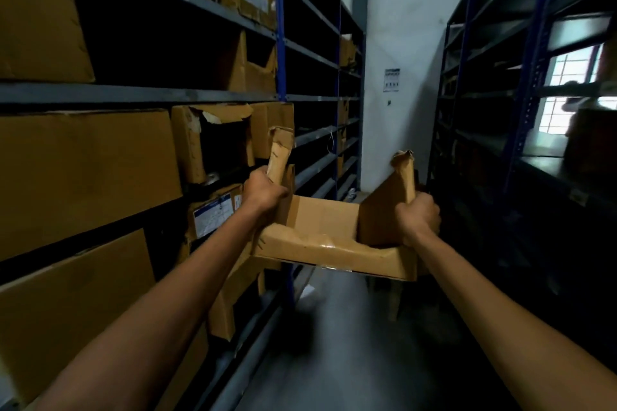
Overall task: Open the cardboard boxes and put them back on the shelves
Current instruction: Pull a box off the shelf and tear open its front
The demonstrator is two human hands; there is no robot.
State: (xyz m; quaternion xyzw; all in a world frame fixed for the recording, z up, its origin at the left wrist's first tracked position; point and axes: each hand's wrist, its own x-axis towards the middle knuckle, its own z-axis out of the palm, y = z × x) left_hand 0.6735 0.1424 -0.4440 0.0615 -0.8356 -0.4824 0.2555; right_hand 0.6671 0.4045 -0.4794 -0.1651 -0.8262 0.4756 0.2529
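The open box (pixel 329 237) hangs in the aisle between my left hand (pixel 263 192) and right hand (pixel 419 215). Shelves (pixel 140 93) of boxes stand left, emptier racks (pixel 521 83) right.

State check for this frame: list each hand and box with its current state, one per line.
Left hand: closed on the box's left flap.
Right hand: closed on the right flap.
Held cardboard box: open, flaps up, carried in the aisle.
Torn box on left shelf: front ripped open.
Large box on left shelf: closed.
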